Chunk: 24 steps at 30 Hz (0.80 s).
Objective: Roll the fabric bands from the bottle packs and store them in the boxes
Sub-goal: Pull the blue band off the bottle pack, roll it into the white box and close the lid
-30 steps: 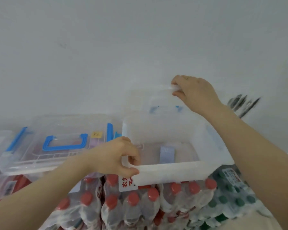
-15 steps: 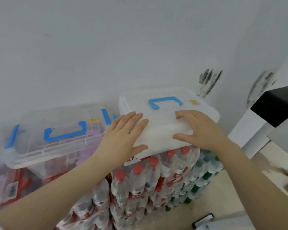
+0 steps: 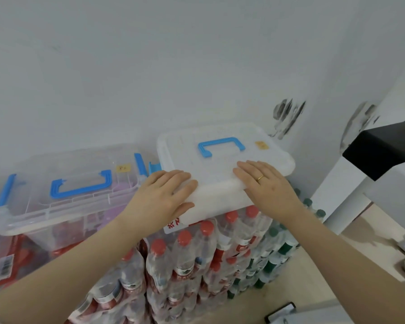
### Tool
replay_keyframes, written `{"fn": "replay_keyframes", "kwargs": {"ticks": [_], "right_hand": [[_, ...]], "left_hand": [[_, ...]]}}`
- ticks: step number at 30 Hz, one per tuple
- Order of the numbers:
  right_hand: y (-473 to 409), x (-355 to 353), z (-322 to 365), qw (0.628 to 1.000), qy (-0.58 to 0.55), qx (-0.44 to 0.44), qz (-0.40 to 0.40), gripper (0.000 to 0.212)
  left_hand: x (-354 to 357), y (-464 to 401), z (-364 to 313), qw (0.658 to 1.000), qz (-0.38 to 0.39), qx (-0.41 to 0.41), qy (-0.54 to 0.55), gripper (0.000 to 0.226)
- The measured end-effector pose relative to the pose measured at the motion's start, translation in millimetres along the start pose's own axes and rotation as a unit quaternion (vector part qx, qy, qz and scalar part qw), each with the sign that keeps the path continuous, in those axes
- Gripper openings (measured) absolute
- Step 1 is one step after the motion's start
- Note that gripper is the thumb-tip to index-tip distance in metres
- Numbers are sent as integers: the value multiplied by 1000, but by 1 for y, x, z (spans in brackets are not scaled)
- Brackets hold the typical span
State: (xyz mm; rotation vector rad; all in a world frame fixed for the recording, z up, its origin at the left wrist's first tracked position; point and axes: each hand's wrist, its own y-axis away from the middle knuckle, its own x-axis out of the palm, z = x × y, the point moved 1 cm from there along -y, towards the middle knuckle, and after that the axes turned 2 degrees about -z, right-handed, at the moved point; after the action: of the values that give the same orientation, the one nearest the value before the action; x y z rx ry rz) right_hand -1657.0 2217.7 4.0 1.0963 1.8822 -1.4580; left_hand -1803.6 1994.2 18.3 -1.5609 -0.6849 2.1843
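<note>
- Both forearms reached up and forward from the lower corners of the view, converging on the frosted storage box.
- The shrink-wrapped bottle packs, red-capped in front and green-capped to the right, were stacked below and carried the box.
- The left hand lay palm-down on the near left corner of the lid, fingers extended and close together, thumb against the front wall; it gripped nothing.
- The right hand lay flat on the near right part of the lid, fingers straight and slightly spread, with a ring on one finger; it gripped nothing.
- The lid sat on the box, its blue handle lying flat beyond the fingertips.
- A clear storage box with blue handle and latches stood just beside it on the left.
- No fabric band could be made out; the frosted walls hid the contents.
</note>
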Motion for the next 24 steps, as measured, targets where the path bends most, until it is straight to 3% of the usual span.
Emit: {"fn": "replay_keyframes", "kwargs": {"ticks": [4,8,12,15,17,19,21,23,24], "right_hand": [[-7,-4,-11,999,-44,25,22,42],[-13,2,-6,1000,-9,-20,-1,39],[-18,4,-1,997,-71,-14,23,54],[-20,-2,-17,964,-240,114,0,47],[-25,1,-43,928,-267,256,-40,33],[-30,7,-71,851,-322,415,10,39],[-36,14,-89,706,-456,538,63,53],[-40,20,-101,573,-572,580,95,55],[-42,21,-105,538,-601,581,111,48]], "left_hand": [[0,0,20,997,-2,65,39,40],[-1,0,30,993,-20,114,24,32],[0,-4,32,993,49,105,35,44],[-7,-20,31,987,127,72,67,67],[-11,-37,28,985,137,27,103,73],[-10,-60,22,987,115,-7,116,75],[-5,-87,11,981,152,-34,114,77],[4,-108,-1,940,304,-66,138,85],[9,-115,-5,917,369,-70,133,90]]}}
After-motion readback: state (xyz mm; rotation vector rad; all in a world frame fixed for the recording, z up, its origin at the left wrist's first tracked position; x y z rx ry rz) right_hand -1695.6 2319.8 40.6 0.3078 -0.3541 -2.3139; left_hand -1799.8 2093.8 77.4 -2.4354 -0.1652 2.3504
